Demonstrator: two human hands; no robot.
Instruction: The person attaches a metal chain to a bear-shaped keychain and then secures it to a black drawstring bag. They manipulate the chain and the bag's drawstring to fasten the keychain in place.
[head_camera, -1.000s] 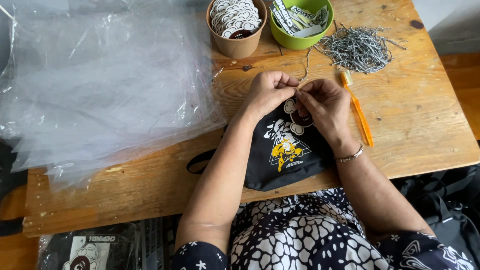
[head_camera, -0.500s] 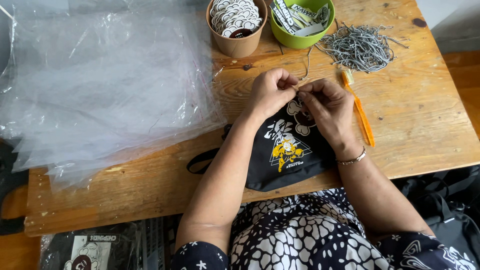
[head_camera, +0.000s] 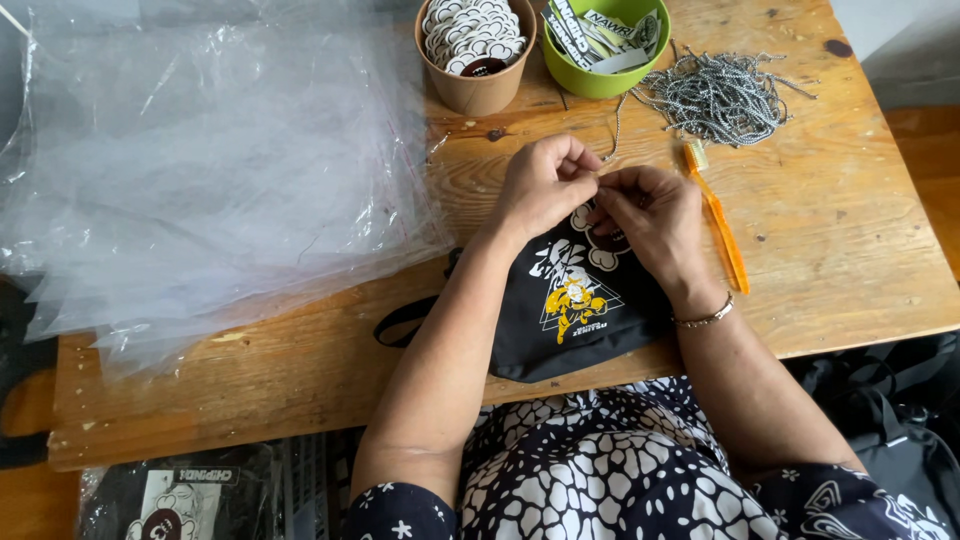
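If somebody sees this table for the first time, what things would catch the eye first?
Probably the two hands, left hand and right hand, pinched together over a black printed pouch at the table's near edge. Next, the big heap of clear plastic bags covering the left side, then the tangle of metal ball chains at the far right.

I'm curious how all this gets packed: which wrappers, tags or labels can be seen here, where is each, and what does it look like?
Clear plastic bags: big loose heap, table's left half.
Round tags: white and black, in a brown paper cup at the far edge.
Printed cards: strips in a green bowl beside it.
Packed black item: in clear wrap, bottom left below the table.
Black pouch: white and yellow print, under both hands.
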